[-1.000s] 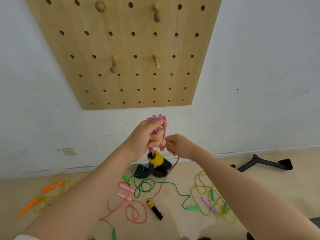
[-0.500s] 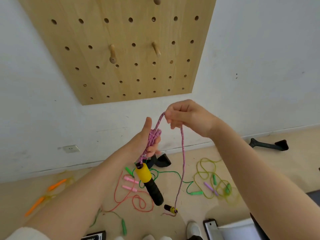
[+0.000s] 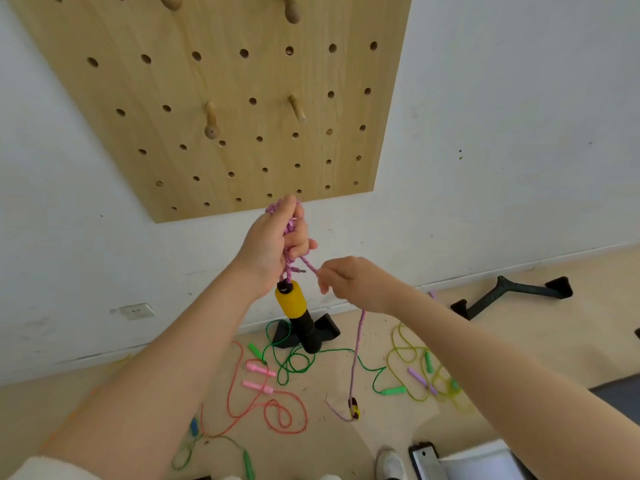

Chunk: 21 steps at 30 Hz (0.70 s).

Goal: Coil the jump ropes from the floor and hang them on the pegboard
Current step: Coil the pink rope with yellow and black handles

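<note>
Currently we hold the pink jump rope (image 3: 356, 344) in both hands below the lower edge of the pegboard (image 3: 214, 81). Our left hand (image 3: 273, 244) has its fingers curled round a bundle of gathered loops, and the yellow-and-black handle (image 3: 294, 313) hangs straight down from that fist with its long axis near vertical. Our right hand (image 3: 349, 282) sits just beside and slightly below the left, its fingertips pinching the free strand where it leaves the bundle. From that pinch the uncoiled length drops toward the floor (image 3: 346, 445), where the second handle (image 3: 353, 408) lies close to our feet. The relation that governs the next wrap, as we judge it, is this: the slack lies below and to the right of the bundle, so the right hand is the nearer one to feed it up to the left. Two wooden pegs (image 3: 211, 121) stand directly above the left hand. Other ropes, green (image 3: 291, 362), coral (image 3: 273, 410) and yellow-green (image 3: 415, 368), lie uncoiled on the floor.
</note>
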### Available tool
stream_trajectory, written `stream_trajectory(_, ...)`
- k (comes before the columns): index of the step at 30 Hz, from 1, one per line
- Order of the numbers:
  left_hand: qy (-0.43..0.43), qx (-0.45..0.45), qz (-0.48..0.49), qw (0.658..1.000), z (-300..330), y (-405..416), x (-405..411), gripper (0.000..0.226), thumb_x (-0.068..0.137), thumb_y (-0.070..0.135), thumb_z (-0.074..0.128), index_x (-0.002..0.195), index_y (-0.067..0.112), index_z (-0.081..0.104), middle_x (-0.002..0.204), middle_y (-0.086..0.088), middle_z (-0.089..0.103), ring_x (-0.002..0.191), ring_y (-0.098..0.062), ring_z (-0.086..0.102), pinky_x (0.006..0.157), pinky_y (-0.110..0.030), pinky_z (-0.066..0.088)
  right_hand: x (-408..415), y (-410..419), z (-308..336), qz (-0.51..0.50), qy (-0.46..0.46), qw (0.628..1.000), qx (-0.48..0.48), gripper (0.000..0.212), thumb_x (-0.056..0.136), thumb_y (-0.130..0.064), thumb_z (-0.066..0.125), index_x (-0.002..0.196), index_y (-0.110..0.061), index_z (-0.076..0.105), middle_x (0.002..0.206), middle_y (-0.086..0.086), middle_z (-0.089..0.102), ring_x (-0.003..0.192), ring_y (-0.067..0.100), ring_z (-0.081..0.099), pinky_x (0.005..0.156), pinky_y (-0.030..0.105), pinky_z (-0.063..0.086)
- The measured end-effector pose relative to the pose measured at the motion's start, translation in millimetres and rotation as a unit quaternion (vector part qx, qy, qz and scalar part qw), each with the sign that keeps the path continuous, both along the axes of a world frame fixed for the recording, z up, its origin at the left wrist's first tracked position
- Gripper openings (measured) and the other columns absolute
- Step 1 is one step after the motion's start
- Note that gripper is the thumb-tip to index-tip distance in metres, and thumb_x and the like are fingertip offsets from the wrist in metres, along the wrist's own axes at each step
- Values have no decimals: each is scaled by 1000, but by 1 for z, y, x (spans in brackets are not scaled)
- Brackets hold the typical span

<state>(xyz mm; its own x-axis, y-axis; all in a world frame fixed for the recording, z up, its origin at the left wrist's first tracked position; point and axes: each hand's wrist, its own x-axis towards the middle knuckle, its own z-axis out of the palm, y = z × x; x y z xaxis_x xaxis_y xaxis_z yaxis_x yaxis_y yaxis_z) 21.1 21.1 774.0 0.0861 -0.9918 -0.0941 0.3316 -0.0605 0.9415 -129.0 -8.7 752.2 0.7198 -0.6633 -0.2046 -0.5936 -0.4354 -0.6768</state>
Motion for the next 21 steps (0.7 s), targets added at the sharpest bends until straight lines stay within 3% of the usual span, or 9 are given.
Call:
stream_trajectory(2,-34,49,35,998,-13,-8,2,33,102,28,26,74,15,37,42,9,30,39,-11,35,79,-31,47,-5,5,13,92,54,994,11,21,94,-27,49,103,-13,62,60,-13,42,54,-4,47,54,12,33)
stream_trajectory(4,-127,78,62,987,-27,-15,2,37,102,26,29,68,14,36,41,8,39,48,-14,46,87,-35,43,-10,8,26,155,79,984,38,30,92,-28,53,105,-2,59,56,-7,38,44,3,39,51,16,29)
stream_trajectory(7,-256,97,46,961,-42,-19,-5,43,100,24,34,60,9,39,45,3,46,54,-18,44,66,-30,39,-18,5,56,164,3,984,68,30,92,-25,55,91,5,60,56,1,42,48,12,34,52,23,32)
stream_trajectory(10,-203,107,-67,971,-43,-14,-22,46,101,35,28,85,1,53,48,-1,42,40,-17,40,56,-26,45,-32,-7,80,57,-149,984,79,19,92,-12,55,79,-2,64,42,-14,43,41,2,31,43,14,28)
stream_trajectory(13,-144,78,-216,963,-32,-6,-37,75,80,72,8,70,10,47,43,5,31,33,-11,23,53,-29,35,-46,-23,86,-67,-283,953,81,21,91,-12,56,70,-8,61,44,-11,35,42,6,27,43,14,26)
stream_trajectory(15,-93,52,-310,945,-15,0,-45,78,66,85,12,62,15,47,40,7,29,33,-9,19,51,-33,22,-50,-35,79,-133,-317,937,67,23,90,-15,58,68,-10,60,47,-8,34,45,8,28,46,16,28)
stream_trajectory(18,15,-30,-336,941,12,1,-60,65,65,84,38,59,21,50,38,12,35,30,-3,25,47,-21,37,-51,-50,60,-162,-265,950,12,28,89,-18,60,61,-16,58,51,-6,39,46,8,34,49,15,31)
stream_trajectory(21,38,-81,-186,978,32,-6,-81,47,72,66,46,56,22,49,37,12,33,28,-3,26,47,-20,43,-51,-48,39,-88,-106,989,-45,43,90,2,49,59,-26,42,59,-10,42,51,1,42,54,11,35)
